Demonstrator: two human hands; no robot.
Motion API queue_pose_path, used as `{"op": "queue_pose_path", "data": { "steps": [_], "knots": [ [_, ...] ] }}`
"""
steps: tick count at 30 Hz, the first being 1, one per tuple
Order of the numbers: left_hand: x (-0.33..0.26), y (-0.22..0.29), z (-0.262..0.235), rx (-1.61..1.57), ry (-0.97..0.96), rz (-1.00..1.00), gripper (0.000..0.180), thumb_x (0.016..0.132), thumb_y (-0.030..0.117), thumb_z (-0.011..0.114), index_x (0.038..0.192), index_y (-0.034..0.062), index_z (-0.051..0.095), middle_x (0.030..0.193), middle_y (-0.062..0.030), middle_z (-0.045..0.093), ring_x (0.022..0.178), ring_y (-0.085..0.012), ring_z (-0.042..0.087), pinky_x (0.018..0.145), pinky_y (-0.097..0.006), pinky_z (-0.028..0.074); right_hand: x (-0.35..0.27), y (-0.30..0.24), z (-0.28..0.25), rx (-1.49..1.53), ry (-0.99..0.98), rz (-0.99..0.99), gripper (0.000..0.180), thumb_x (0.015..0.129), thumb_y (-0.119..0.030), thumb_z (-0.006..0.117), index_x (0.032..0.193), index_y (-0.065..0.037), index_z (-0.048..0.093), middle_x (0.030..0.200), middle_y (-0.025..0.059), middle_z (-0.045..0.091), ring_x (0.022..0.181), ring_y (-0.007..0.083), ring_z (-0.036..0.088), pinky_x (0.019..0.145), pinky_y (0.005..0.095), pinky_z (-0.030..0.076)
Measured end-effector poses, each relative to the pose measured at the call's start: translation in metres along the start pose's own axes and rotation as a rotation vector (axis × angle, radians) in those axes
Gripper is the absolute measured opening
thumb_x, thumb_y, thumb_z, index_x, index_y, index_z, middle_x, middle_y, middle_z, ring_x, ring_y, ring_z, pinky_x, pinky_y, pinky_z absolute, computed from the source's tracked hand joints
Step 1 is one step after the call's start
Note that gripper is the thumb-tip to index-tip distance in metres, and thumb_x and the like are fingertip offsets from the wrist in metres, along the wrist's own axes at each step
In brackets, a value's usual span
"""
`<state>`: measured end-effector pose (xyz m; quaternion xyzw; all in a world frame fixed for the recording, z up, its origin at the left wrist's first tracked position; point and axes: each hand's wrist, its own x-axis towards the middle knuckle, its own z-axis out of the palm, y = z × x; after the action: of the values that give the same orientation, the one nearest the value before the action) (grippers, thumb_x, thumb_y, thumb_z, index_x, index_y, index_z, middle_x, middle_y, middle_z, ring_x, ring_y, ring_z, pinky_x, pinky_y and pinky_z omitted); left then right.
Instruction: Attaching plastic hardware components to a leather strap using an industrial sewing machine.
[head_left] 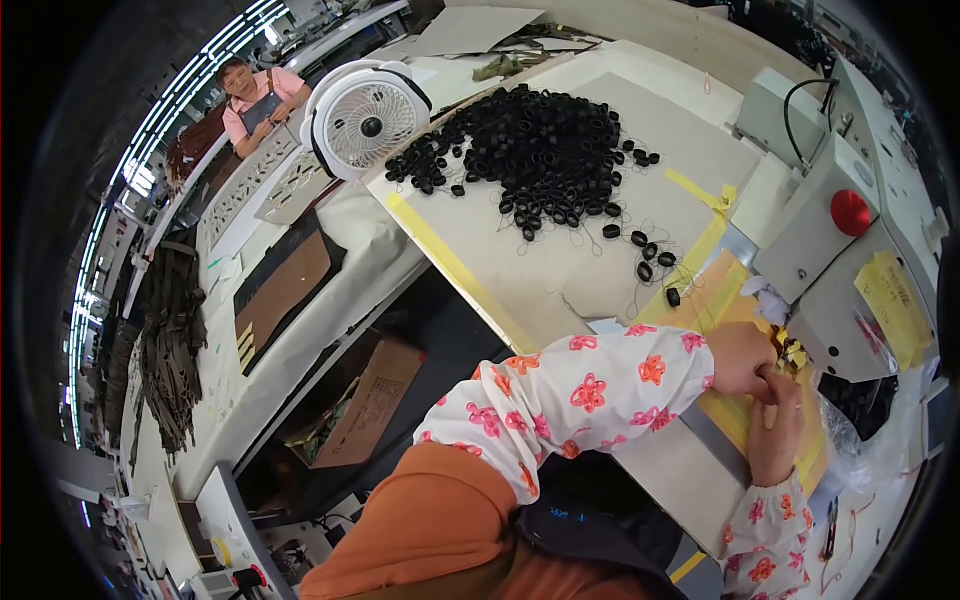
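Observation:
My left hand and my right hand meet at the working end of a grey sewing machine, fingertips close together beside small brass-coloured parts. Both hands are closed in a pinch. Whatever lies between the fingers is hidden by the hands themselves. Beyond them, a big heap of small black loops covers the table top, with loose threads trailing. Several single loops trail toward the machine, the nearest black loop lying close to my left hand. Flowered sleeve covers reach both wrists.
A red button sits on the machine. Clear plastic and small scissors lie right of my right hand. A white fan stands past the table's left edge. Across the aisle, a person works. A cardboard box sits below.

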<state>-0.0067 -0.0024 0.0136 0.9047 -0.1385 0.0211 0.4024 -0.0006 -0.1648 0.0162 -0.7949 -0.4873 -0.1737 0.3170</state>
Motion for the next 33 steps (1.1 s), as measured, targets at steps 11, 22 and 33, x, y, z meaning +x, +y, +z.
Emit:
{"op": "queue_pose_path", "data": {
  "steps": [11,22,33],
  "knots": [
    [0.001,-0.011,0.005,-0.029,-0.063,0.142,0.025,0.073,0.031,0.059,0.072,0.0061,0.062,0.065,-0.0120,0.059,0.063,-0.0304,0.057,0.057,-0.039,0.043,-0.010,0.002,0.000,0.025,-0.026,0.059,0.024,0.068,0.010,0.059,0.087,0.001,0.048,0.085,0.0168,0.056,0.068,0.0305,0.057,0.057,0.0341,0.046],
    [0.007,-0.007,-0.005,0.024,0.039,-0.034,0.024,0.074,0.028,0.060,0.088,0.0097,0.065,0.068,-0.0097,0.061,0.065,-0.0244,0.060,0.059,-0.033,0.046,0.000,0.025,0.003,0.423,0.120,0.638,0.019,0.067,-0.001,0.066,0.083,0.000,0.056,0.068,0.0055,0.058,0.059,0.0121,0.056,0.054,0.0243,0.045],
    [0.016,0.001,0.007,0.118,0.121,-0.111,0.022,0.075,0.027,0.061,0.087,0.0079,0.064,0.072,-0.0059,0.064,0.063,-0.0202,0.062,0.055,-0.030,0.046,0.005,0.038,-0.001,0.283,0.192,0.551,0.011,0.066,-0.001,0.064,0.073,0.003,0.057,0.067,0.0134,0.059,0.057,0.0234,0.057,0.053,0.0295,0.045]
  ]
}}
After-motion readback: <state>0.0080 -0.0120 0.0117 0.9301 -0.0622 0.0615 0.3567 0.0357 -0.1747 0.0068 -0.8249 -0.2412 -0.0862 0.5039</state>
